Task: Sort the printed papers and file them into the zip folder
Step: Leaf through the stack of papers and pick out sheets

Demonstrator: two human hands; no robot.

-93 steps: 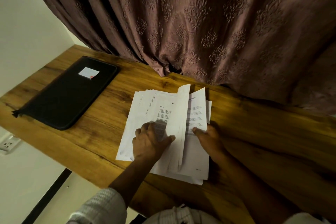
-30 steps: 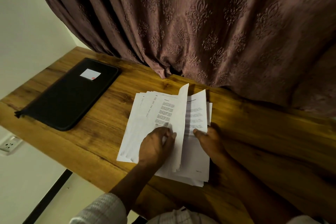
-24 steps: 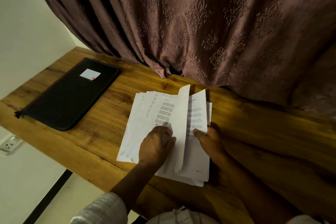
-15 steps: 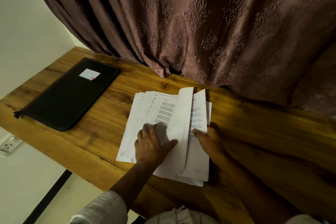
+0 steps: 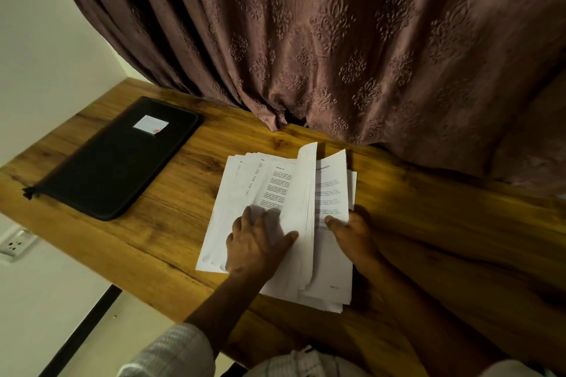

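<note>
Lying flat at the left of the grainy wooden table [image 5: 171, 223], the black rounded-corner zip folder [image 5: 113, 156] sits well apart from the fanned white printed papers [image 5: 239, 193]. The left hand [image 5: 257, 242] presses them with spread fingers; the right hand [image 5: 352, 236] pinches curling sheets.

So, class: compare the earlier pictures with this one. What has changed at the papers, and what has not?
The left hand, whose fingers curled at the upright sheets a second ago, has moved back left and now presses flat on the fanned printed pages. The right hand keeps its thumb on the right-hand pile; the black zip folder stays closed on the wooden table.
</note>
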